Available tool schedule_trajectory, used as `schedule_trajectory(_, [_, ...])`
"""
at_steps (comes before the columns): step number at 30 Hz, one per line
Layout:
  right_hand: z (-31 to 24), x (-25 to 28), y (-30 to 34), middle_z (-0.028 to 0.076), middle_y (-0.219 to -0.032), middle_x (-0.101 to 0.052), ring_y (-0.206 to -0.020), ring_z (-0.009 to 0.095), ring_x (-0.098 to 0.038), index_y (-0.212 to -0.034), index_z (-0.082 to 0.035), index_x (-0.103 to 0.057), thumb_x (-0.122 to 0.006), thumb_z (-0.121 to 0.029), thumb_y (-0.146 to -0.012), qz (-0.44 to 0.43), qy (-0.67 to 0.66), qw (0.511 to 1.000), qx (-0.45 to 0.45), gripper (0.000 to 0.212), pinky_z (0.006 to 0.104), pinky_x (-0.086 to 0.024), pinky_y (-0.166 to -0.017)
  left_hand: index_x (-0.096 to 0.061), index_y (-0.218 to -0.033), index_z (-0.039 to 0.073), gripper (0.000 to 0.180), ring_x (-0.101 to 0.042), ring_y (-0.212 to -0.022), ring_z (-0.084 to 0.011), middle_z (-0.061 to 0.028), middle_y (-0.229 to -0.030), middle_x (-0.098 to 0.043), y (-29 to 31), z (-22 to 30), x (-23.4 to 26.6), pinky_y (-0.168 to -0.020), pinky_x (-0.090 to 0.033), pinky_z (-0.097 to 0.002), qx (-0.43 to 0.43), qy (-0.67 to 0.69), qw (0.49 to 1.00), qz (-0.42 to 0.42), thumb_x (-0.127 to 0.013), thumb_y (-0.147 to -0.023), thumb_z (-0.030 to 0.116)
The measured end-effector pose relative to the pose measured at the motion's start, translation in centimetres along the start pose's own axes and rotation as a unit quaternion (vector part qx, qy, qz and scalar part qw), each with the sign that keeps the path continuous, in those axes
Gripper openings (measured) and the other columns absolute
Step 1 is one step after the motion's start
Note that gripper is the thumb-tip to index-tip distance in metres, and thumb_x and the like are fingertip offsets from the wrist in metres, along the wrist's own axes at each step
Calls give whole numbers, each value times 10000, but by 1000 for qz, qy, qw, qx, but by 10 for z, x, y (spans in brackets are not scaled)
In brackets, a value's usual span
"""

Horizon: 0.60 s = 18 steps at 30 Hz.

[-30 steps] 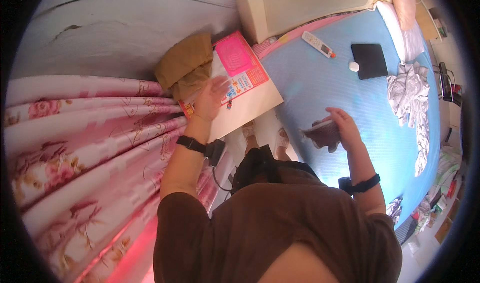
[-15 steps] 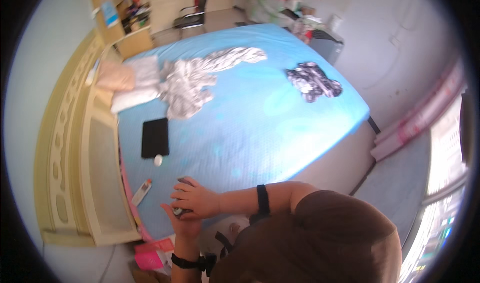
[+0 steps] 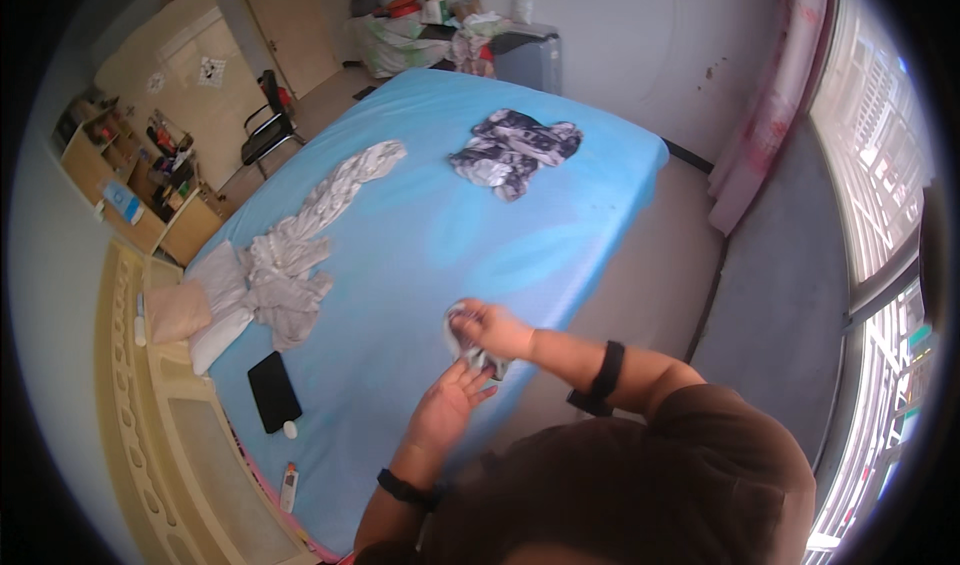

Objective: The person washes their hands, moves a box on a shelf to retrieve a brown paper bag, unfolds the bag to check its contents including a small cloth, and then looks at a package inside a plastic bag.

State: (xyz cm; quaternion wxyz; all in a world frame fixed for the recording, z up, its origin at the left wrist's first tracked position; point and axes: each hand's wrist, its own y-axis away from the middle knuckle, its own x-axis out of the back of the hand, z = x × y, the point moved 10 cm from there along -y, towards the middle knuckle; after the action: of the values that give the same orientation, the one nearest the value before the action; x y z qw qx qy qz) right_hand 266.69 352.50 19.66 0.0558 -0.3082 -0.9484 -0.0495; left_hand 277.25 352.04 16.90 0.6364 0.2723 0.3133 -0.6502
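Note:
Over the near side of the bed, my right hand [image 3: 490, 331] is closed on a small grey and white cloth-like bundle [image 3: 456, 343], pinching its upper part. Its exact kind is hard to make out. Just below, my left hand [image 3: 450, 403] lies palm up with its fingers stretched and apart, their tips against the bundle's lower end. Each wrist wears a black band. A black tablet-like slab [image 3: 274, 393] lies on the bed to the left, a small white round object [image 3: 290, 430] at its corner and a white remote-like stick [image 3: 289, 488] nearer me.
The light blue bed [image 3: 400, 255] fills the middle. A crumpled grey-white garment [image 3: 290, 265] lies beside pillows [image 3: 180, 312] on the left; a black-and-white patterned garment [image 3: 513, 152] is farther off. A chair [image 3: 265, 130] stands beyond, and a pink curtain [image 3: 765, 105] hangs by the window.
Both hands have moved right and away from the remote-like stick, carrying the bundle. The left hand has opened out, and more of the bundle shows. The view has turned rightward.

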Motion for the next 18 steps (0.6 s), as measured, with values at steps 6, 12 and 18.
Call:
schedule_trajectory(6, [92,246,51,43,-768,-554,-689,112,-523,-926,-17,-503,-464,-183,-809,209,-270,939,-43,206,237,-429,-640,-238,-1236,48,587,-357,-1100,-300,-167,-1215,-338,-148,-65,-50,-866,-326,-438,122,-100,987,-38,-446,-791,367])
schedule_trajectory(12, [57,367,86,66,-764,-536,-705,121,-500,-970,-19,-479,-415,-285,-829,273,-114,955,19,308,247,-418,-630,-208,-1240,117,626,-363,-1083,-308,-149,-1218,-326,-276,-191,-108,-794,-390,-459,323,-30,942,-90,-376,-781,509])
schedule_trajectory(18, [55,423,67,172,-973,-532,-874,176,-521,-1080,23,-446,-452,-295,-816,176,232,957,15,413,282,-403,-776,-388,-1121,102,359,-477,-939,-186,-60,-1061,-474,-407,-238,-105,-793,-402,-340,314,-7,949,-25,-348,-853,338])
